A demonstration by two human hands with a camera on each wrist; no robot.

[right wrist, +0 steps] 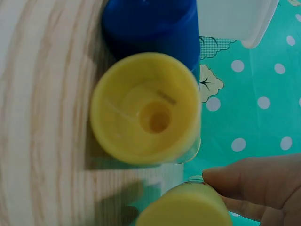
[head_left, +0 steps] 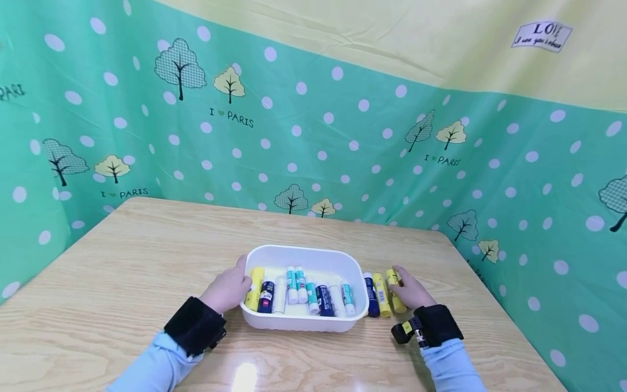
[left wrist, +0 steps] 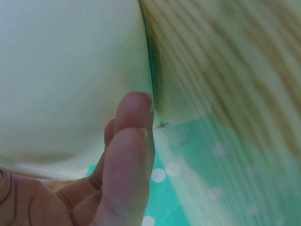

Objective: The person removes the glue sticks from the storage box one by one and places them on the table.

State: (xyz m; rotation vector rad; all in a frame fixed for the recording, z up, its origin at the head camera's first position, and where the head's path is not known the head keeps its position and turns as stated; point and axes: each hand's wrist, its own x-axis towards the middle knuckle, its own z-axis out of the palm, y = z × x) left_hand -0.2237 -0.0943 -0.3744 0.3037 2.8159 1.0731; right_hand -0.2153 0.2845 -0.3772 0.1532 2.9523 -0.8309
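A white plastic tub (head_left: 305,323) stands on the table with glue sticks lying in it: a yellow one (head_left: 254,289), a navy one (head_left: 266,297), white ones and several teal-and-white ones. My left hand (head_left: 229,287) grips the tub's left side; the left wrist view shows its fingers against the white wall (left wrist: 70,84). Right of the tub, my right hand (head_left: 414,292) pinches a yellow glue stick (right wrist: 186,209), the outermost of a short row. Beside that lie another yellow glue stick (head_left: 381,295), its hollow end (right wrist: 146,113) facing the wrist camera, and a navy one (head_left: 370,295).
The wood-grain table (head_left: 161,256) extends on both sides of the tub and behind it. A green dotted curtain (head_left: 313,163) with printed trees hangs along the table's back and sides. Black bands (head_left: 196,326) with small cameras sit on both wrists.
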